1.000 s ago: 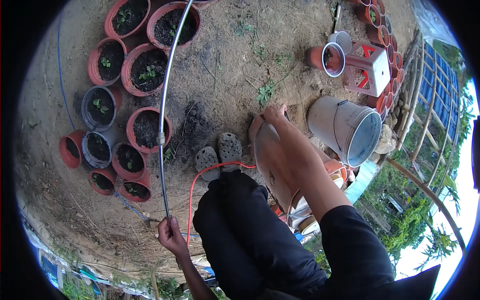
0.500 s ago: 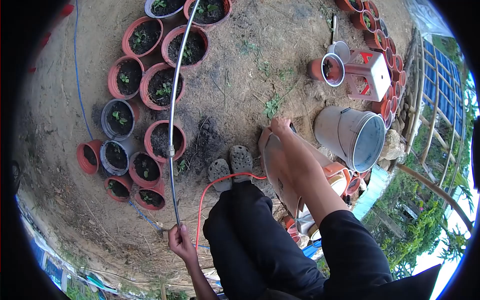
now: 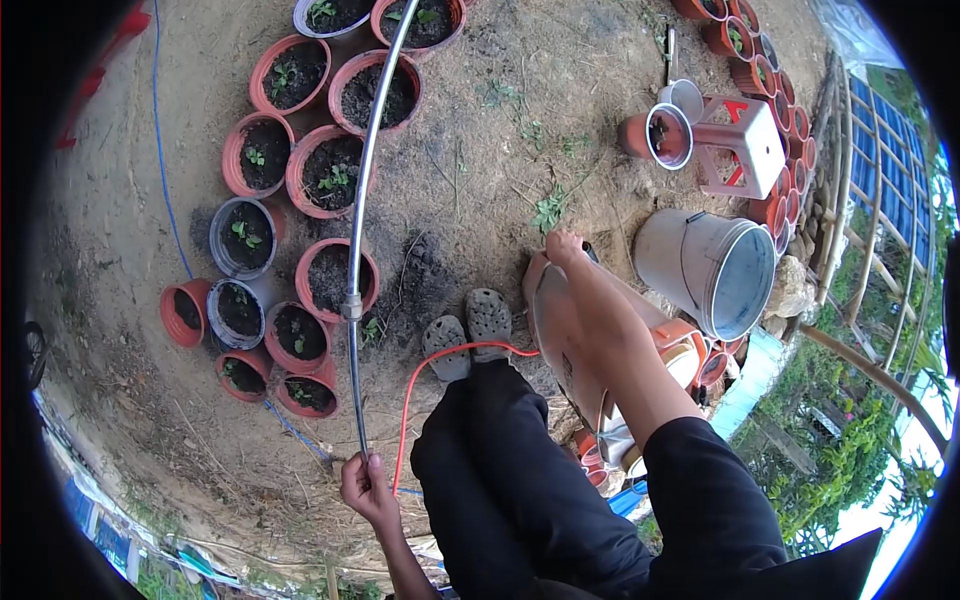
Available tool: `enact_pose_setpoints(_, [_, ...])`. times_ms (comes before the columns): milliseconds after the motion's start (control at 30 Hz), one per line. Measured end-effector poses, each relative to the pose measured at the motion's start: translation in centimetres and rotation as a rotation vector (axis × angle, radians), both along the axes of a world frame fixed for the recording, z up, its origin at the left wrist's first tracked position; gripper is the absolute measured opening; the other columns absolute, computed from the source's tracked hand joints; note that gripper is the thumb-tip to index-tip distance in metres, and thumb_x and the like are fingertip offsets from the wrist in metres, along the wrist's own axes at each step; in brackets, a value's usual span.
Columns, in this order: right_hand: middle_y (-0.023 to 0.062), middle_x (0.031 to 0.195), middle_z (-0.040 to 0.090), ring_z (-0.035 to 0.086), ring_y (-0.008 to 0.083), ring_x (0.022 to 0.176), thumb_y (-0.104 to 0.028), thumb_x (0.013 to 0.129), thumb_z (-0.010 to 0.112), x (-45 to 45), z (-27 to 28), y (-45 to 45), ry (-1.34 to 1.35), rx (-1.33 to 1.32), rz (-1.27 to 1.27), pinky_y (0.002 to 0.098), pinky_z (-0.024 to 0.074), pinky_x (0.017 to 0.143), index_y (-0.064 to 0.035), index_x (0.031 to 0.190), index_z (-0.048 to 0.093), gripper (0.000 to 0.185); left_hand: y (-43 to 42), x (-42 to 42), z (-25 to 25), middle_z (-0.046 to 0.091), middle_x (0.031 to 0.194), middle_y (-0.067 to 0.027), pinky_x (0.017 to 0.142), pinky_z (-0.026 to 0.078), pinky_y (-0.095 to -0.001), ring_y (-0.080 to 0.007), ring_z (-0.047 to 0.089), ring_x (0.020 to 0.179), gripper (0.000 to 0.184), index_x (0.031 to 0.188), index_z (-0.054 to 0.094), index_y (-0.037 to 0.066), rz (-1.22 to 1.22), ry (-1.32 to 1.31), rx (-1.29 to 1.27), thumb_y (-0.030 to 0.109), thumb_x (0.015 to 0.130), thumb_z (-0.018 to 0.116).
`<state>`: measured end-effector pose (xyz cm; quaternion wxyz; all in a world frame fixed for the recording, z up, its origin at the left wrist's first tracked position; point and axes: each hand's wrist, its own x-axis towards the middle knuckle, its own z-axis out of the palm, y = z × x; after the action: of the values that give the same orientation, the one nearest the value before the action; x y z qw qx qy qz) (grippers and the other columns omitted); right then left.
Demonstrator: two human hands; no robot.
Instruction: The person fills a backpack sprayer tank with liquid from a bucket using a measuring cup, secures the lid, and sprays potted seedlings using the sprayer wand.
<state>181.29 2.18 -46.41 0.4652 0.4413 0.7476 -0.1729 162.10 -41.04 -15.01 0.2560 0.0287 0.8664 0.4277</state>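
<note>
My left hand (image 3: pixel 370 492) is closed around the lower end of a long silver spray wand (image 3: pixel 356 250). The wand has a metal joint partway along and reaches up over the potted seedlings, its far end out of view. My right hand (image 3: pixel 566 247) is closed at the top of a beige sprayer tank (image 3: pixel 553 300) beside my right leg. A dark handle end (image 3: pixel 588 250) shows by its knuckles; the rest of that grip is hidden. An orange-red hose (image 3: pixel 410 390) runs from near my left hand across my feet to the tank.
Reddish pots with seedlings (image 3: pixel 330 175) stand in rows at left. My grey clogs (image 3: pixel 489 318) are on bare soil. A large pale bucket (image 3: pixel 690 265), a white stool (image 3: pixel 740 150) and a soil-streaked pot (image 3: pixel 668 136) are at right. A blue cord (image 3: pixel 165 190) lies far left.
The upper part of the wand has swung slightly right over the pots. The whole view has shifted a little. Both hands keep their grips.
</note>
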Motion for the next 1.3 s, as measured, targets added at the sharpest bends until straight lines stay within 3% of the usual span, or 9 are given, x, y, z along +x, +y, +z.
enact_pose_setpoints(67, [0.0117, 0.121, 0.066, 0.062, 0.0315, 0.115, -0.025, 0.081, 0.069, 0.2, 0.2, 0.3, -0.002, -0.020, -0.020, 0.0454, 0.0492, 0.093, -0.0118, 0.111, 0.071, 0.033, 0.1, 0.0, 0.1, 0.065, 0.087, -0.0037, 0.063, 0.044, -0.0216, -0.0059, 0.056, 0.071, 0.014, 0.099, 0.063, -0.001, -0.012, -0.013, -0.016, 0.012, 0.093, 0.063])
enact_pose_setpoints(133, [0.0206, 0.114, 0.066, 0.064, 0.0369, 0.109, -0.018, 0.082, 0.066, 0.3, 0.5, 0.3, 0.094, -0.001, -0.033, 0.0465, 0.0527, 0.089, -0.0062, 0.103, 0.071, 0.025, 0.5, -0.1, 0.3, 0.064, 0.087, -0.0036, 0.063, 0.045, -0.0218, -0.0063, 0.056, 0.070, 0.015, 0.099, 0.063, -0.001, -0.019, -0.015, -0.043, 0.013, 0.093, 0.063])
enact_pose_setpoints(333, [0.0220, 0.112, 0.067, 0.065, 0.0376, 0.107, -0.011, 0.077, 0.069, 0.2, 0.8, 0.9, 0.119, -0.038, -0.058, 0.0461, 0.0541, 0.087, -0.0040, 0.102, 0.071, 0.025, 1.2, 0.0, 0.4, 0.065, 0.087, -0.0034, 0.063, 0.044, -0.0220, -0.0065, 0.056, 0.070, 0.015, 0.100, 0.063, 0.000, -0.022, 0.024, -0.028, 0.013, 0.093, 0.063])
enact_pose_setpoints(433, [0.0171, 0.119, 0.066, 0.062, 0.0354, 0.113, -0.017, 0.081, 0.068, 0.4, 0.5, 1.5, 0.072, -0.134, -0.054, 0.0467, 0.0512, 0.092, -0.0069, 0.105, 0.072, 0.026, 1.6, 0.1, 0.8, 0.065, 0.087, -0.0037, 0.063, 0.045, -0.0218, -0.0066, 0.057, 0.070, 0.015, 0.100, 0.063, -0.001, -0.031, 0.012, -0.023, 0.013, 0.093, 0.063])
enact_pose_setpoints(667, [0.0182, 0.116, 0.067, 0.063, 0.0340, 0.111, -0.012, 0.076, 0.071, 1.0, -0.7, 1.5, 0.087, -0.165, -0.024, 0.0445, 0.0532, 0.089, -0.0067, 0.103, 0.073, 0.028, 2.4, 0.6, 1.1, 0.065, 0.086, -0.0040, 0.063, 0.044, -0.0210, -0.0065, 0.057, 0.071, 0.015, 0.100, 0.062, -0.001, -0.021, -0.011, -0.020, 0.013, 0.094, 0.063])
enact_pose_setpoints(833, [0.0211, 0.101, 0.070, 0.067, 0.0332, 0.101, -0.008, 0.068, 0.071, 0.9, -1.0, 1.7, 0.153, -0.224, 0.011, 0.0403, 0.0548, 0.082, -0.0017, 0.092, 0.074, 0.024, 2.6, 0.9, 1.0, 0.062, 0.083, -0.0036, 0.060, 0.043, -0.0200, -0.0059, 0.055, 0.068, 0.018, 0.101, 0.062, -0.002, -0.018, 0.019, 0.016, 0.014, 0.093, 0.065])
enact_pose_setpoints(1033, [0.0200, 0.102, 0.070, 0.067, 0.0327, 0.101, -0.006, 0.068, 0.068, -0.5, 2.3, 1.6, 0.180, -0.269, 0.026, 0.0401, 0.0544, 0.082, -0.0017, 0.093, 0.074, 0.026, 3.2, 1.0, 2.1, 0.062, 0.081, -0.0021, 0.059, 0.040, -0.0200, -0.0045, 0.052, 0.066, 0.015, 0.100, 0.062, -0.001, -0.025, -0.013, 0.024, 0.013, 0.095, 0.062])
enact_pose_setpoints(1233, [0.0185, 0.096, 0.071, 0.069, 0.0328, 0.095, -0.006, 0.067, 0.069, 0.4, -0.6, 0.9, 0.146, -0.246, -0.006, 0.0398, 0.0555, 0.077, -0.0020, 0.088, 0.074, 0.022, 3.2, 1.4, 2.2, 0.062, 0.081, -0.0029, 0.059, 0.043, -0.0201, -0.0056, 0.056, 0.068, 0.017, 0.099, 0.061, -0.001, -0.039, 0.042, 0.030, 0.014, 0.093, 0.064])
enact_pose_setpoints(1300, [0.0178, 0.104, 0.070, 0.068, 0.0308, 0.101, -0.014, 0.072, 0.071, 0.2, -0.4, 1.2, 0.107, -0.265, 0.026, 0.0402, 0.0550, 0.083, -0.0047, 0.098, 0.073, 0.027, 3.1, 1.5, 2.1, 0.062, 0.082, -0.0032, 0.059, 0.043, -0.0203, -0.0058, 0.056, 0.068, 0.017, 0.099, 0.061, -0.001, -0.039, 0.044, 0.023, 0.014, 0.093, 0.064])
